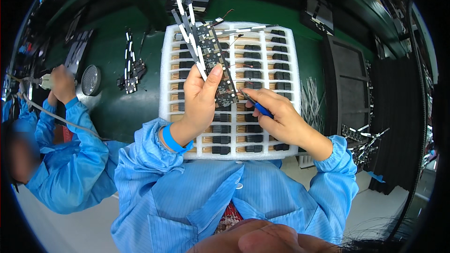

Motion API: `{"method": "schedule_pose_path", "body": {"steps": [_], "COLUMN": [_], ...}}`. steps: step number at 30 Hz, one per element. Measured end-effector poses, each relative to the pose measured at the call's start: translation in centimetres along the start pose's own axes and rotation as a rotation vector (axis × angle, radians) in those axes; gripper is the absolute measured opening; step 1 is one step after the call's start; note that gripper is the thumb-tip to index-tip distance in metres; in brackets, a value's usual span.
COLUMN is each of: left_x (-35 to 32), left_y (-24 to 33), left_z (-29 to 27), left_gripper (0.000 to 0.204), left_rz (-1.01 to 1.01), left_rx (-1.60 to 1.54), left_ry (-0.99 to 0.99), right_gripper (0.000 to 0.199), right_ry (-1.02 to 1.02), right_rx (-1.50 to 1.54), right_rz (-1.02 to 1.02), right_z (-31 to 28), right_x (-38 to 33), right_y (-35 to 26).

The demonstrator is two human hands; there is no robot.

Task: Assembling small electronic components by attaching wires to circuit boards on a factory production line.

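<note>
My left hand [199,98] holds a long black circuit board [216,63] with white strip leads fanning out at its top, raised over the white foam tray [166,72]. My right hand [279,115] grips blue-handled tweezers [255,103], and their tip touches the board's lower right edge. The tray holds rows of small black connectors with tan wire ends. Both forearms are in light blue sleeves, and a blue wrist strap circles my left wrist.
A co-worker in blue at the left has a hand [62,82] on a tool near a round grey dish [90,79]. More boards [132,68] lie on the green bench. A bundle of white strips [311,100] and black trays [349,84] sit at the right.
</note>
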State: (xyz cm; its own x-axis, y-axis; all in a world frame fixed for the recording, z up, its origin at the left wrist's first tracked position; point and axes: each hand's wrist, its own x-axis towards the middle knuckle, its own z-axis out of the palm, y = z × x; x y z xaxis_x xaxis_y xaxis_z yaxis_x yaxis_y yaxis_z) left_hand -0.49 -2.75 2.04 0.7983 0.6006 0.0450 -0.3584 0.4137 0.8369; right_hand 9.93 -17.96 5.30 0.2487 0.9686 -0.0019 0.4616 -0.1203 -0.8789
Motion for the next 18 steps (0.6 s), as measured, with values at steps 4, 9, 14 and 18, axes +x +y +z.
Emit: {"method": "schedule_pose_path", "body": {"steps": [4,9,14,18], "left_x": [0.0,0.0,-0.1,-0.2], "left_y": [-0.3,-0.3,-0.6,-0.7], "left_z": [0.0,0.2,0.0,-0.1], "left_gripper": [0.016,0.018,0.019,0.019], "left_rz": [0.022,0.046,0.072,0.08], "left_rx": [0.033,0.05,0.093,0.085], "left_ry": [-0.017,0.004,0.005,0.007], "right_gripper": [0.056,0.054,0.048,0.038], "right_ry": [0.003,-0.019,0.024,0.098], "right_rx": [-0.095,-0.172,-0.206,-0.139], "right_rz": [-0.015,0.018,-0.029,-0.013], "right_z": [0.0,-0.1,0.6,1.1], "right_x": [0.1,0.5,0.5,0.6], "right_y": [-0.4,-0.8,-0.4,-0.2]}}
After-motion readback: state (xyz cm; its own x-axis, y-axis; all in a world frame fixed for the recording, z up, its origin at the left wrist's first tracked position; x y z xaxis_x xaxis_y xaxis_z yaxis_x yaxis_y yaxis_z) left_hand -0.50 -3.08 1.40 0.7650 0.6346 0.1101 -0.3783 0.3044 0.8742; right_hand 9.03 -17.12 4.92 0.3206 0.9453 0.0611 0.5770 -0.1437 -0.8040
